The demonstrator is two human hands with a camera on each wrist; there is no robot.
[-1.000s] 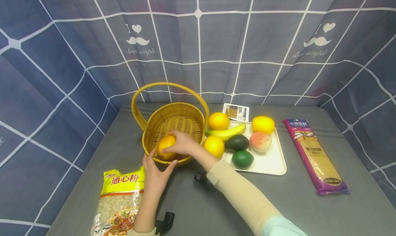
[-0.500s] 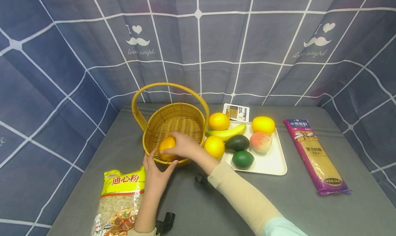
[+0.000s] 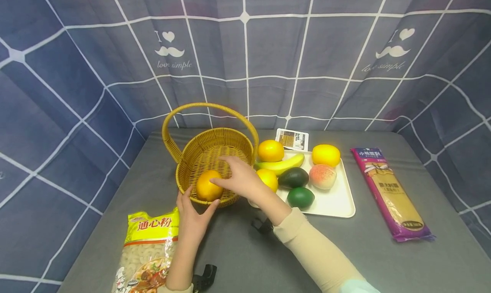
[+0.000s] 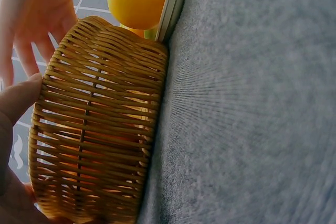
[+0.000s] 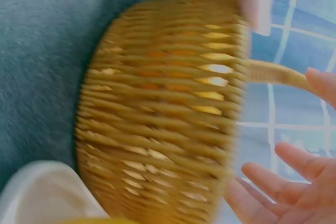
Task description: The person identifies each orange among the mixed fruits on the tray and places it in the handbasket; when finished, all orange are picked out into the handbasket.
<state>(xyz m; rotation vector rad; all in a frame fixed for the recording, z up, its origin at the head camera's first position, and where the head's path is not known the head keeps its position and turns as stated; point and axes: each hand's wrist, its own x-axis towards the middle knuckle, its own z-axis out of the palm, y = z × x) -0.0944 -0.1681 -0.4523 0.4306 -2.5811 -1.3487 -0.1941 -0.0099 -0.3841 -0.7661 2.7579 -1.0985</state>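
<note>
The woven basket (image 3: 217, 133), with its tall handle, stands left of the tray. One orange (image 3: 209, 185) lies inside it near the front wall. My left hand (image 3: 193, 218) grips the basket's near rim; its thumb (image 4: 22, 95) touches the rim in the left wrist view. Over the basket's right side hovers my right hand (image 3: 243, 178), fingers spread and apart from the orange. The right wrist view shows that hand (image 5: 294, 192) beside the basket wall (image 5: 163, 93), holding nothing.
The white tray (image 3: 337, 207) bears a banana (image 3: 287, 164), a peach (image 3: 323, 176), dark green fruits (image 3: 294, 178) and yellow-orange ones (image 3: 326, 155). A macaroni bag (image 3: 151, 246) lies front left, a spaghetti pack (image 3: 391, 195) far right. Behind the tray sits a small white packet (image 3: 292, 139).
My right hand has let go of the orange and moved to the right, its fingers spreading. The orange stays in the basket. My left hand keeps its place on the rim.
</note>
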